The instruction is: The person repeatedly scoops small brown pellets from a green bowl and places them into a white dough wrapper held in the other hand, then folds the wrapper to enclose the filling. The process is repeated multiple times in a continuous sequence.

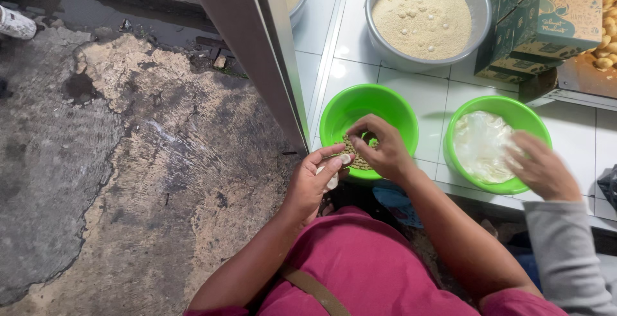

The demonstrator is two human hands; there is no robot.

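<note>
A white tiled counter (443,97) fills the upper right of the view, edged by a metal post (257,52), with cracked, damp concrete ground (116,162) spreading to the left. Nearest, at six o'clock, the person's magenta shirt (366,264) and both forearms rise into view. The left hand (315,181) sits just above centre, fingers curled narrowly around a small white piece of dough (333,178), thumb and forefinger pinched at its top. Touching it at its two o'clock side, the right hand (382,152) is bent downward, fingertips gathered on a clump of small greenish beans (357,155) held at the near rim of a green bowl (392,107); the beans lie between the two hands. At three o'clock from these, another person's hand (543,168), in a grey sleeve (565,252), reaches into a second green bowl (501,107) holding white dough (482,146); its fingers are blurred, so their spread cannot be told. Farther off, at twelve o'clock, a metal basin (472,1) holds pale crumbs (421,17), and at one to two o'clock stand green cardboard boxes (559,17) beside fried golden pieces (607,30).
</note>
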